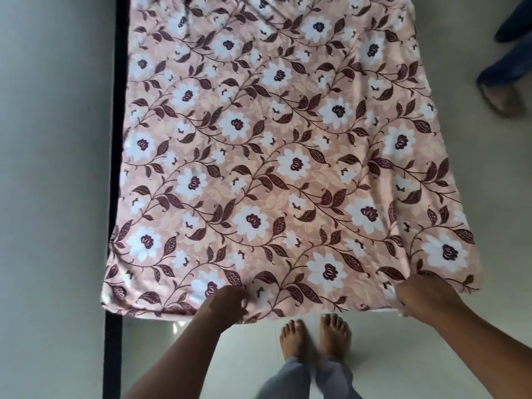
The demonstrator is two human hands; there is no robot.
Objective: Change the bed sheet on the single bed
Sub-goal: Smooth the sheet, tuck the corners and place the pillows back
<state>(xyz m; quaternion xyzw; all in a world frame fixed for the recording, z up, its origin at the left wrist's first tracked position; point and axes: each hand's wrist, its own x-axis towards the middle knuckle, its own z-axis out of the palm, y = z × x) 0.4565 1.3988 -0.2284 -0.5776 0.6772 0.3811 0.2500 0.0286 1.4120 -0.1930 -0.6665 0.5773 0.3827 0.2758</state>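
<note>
A pink bed sheet (273,156) with white flowers and dark maroon leaves lies spread over the single bed, reaching from the top of the view down to its near edge. My left hand (227,300) grips that near edge left of centre, fingers curled into the cloth. At the near right corner, my right hand (423,298) grips the sheet, and folds fan upward from it. The sheet's right side hangs off the bed. The mattress is hidden under the sheet.
A black bed frame edge (116,139) runs along the left side, against a pale wall (51,168). My bare feet (316,338) stand on the light tiled floor at the bed's foot. Another person's leg and foot (503,90) stand at the upper right.
</note>
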